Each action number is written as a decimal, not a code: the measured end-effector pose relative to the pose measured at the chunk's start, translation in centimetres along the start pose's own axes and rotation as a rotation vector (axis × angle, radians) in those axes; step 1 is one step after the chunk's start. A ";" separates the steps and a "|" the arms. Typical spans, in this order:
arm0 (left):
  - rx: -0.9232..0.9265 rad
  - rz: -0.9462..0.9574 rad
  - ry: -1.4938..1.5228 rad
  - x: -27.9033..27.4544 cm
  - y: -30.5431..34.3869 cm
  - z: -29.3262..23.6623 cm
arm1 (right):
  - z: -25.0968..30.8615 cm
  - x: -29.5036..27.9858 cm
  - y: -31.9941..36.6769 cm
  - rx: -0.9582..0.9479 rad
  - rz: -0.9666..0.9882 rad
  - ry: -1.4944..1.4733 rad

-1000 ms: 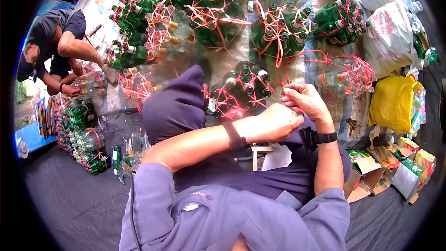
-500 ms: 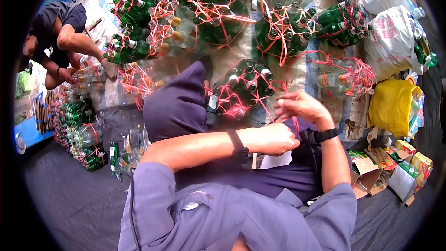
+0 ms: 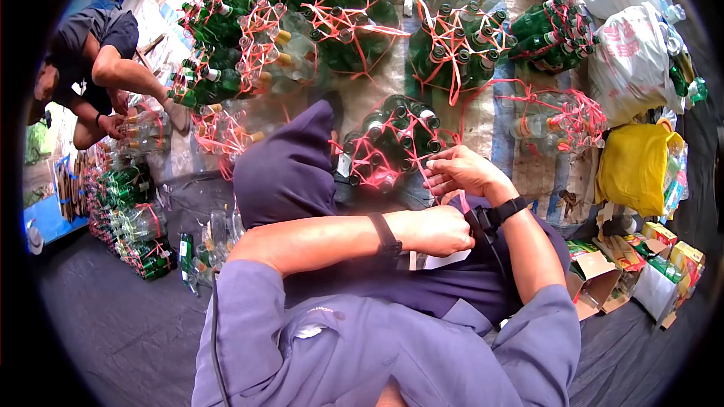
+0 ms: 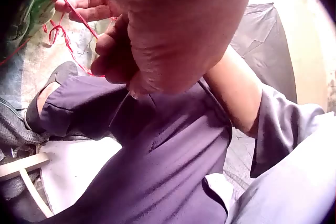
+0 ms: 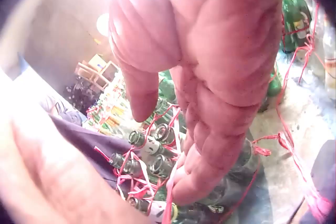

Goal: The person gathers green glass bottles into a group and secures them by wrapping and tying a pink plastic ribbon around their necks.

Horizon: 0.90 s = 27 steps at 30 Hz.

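In the head view, a bundle of green glass bottles (image 3: 400, 132) bound with pink plastic string stands in front of the seated person. A taut pink string (image 4: 79, 14) runs from it to the left hand (image 3: 441, 230), whose curled fingers grip it in the left wrist view. Just beyond, the right hand (image 3: 471, 173) reaches toward the bundle with its fingers fairly straight. In the right wrist view its fingertips are right beside the string among the bottle necks (image 5: 161, 166). The left palm hides the end of the string.
More tied bottle bundles (image 3: 460, 45) stand behind, with a loosely tied clear bundle (image 3: 562, 124) to the right. A yellow bag (image 3: 637, 169) and opened cartons (image 3: 596, 279) lie at the right. Another person (image 3: 98, 68) crouches at the left, handling bottles.
The left hand has drawn down and slightly left with the string. The right hand, pinching near the string earlier, has straightened its fingers and moved lower, toward the bundle's near side.
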<state>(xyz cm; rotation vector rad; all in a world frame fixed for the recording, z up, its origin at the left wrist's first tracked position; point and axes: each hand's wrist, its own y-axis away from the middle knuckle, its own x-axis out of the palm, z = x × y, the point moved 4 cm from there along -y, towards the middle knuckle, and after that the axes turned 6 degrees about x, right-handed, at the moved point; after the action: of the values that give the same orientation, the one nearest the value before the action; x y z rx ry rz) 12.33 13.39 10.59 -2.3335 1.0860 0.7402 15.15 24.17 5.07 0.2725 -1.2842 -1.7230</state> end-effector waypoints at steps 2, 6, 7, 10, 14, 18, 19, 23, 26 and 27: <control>-0.008 0.016 -0.004 0.0 0.1 -0.3 | -0.6 -0.4 -0.6 0.006 0.019 -0.055; 0.031 -0.026 -0.016 0.4 -0.1 -1.1 | -1.1 -0.1 -0.7 0.032 0.081 -0.191; 0.073 -0.051 -0.006 0.5 -0.2 -1.4 | -1.2 0.1 -0.7 0.032 0.081 -0.190; 0.061 0.000 0.010 1.0 -0.1 -1.8 | -1.8 0.5 -1.3 0.021 0.086 -0.197; 0.046 0.028 0.008 1.6 0.2 -2.1 | -3.5 -1.1 -3.6 -0.084 -0.030 -0.145; 0.061 0.028 0.032 1.6 0.4 -2.7 | -2.5 -0.2 -3.2 -0.132 -0.320 0.043; 0.060 0.033 0.030 1.7 0.6 -2.8 | -2.5 -0.5 -3.3 -0.134 -0.413 0.110; 0.071 -0.110 0.159 0.5 1.6 -2.3 | -3.5 -1.7 -4.8 -0.207 -0.460 0.221; -0.086 -0.203 0.117 -0.8 2.5 -1.4 | -3.6 -2.3 -4.7 -0.219 -0.479 0.209; -0.139 -0.276 0.108 -1.5 2.8 -1.0 | -3.7 -2.5 -4.6 -0.173 -0.465 0.166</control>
<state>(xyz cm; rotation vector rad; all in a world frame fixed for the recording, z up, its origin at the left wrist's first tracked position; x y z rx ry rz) 9.56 11.92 11.76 -2.5982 0.7522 0.6084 16.40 23.78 -1.22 0.6376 -0.9914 -2.1362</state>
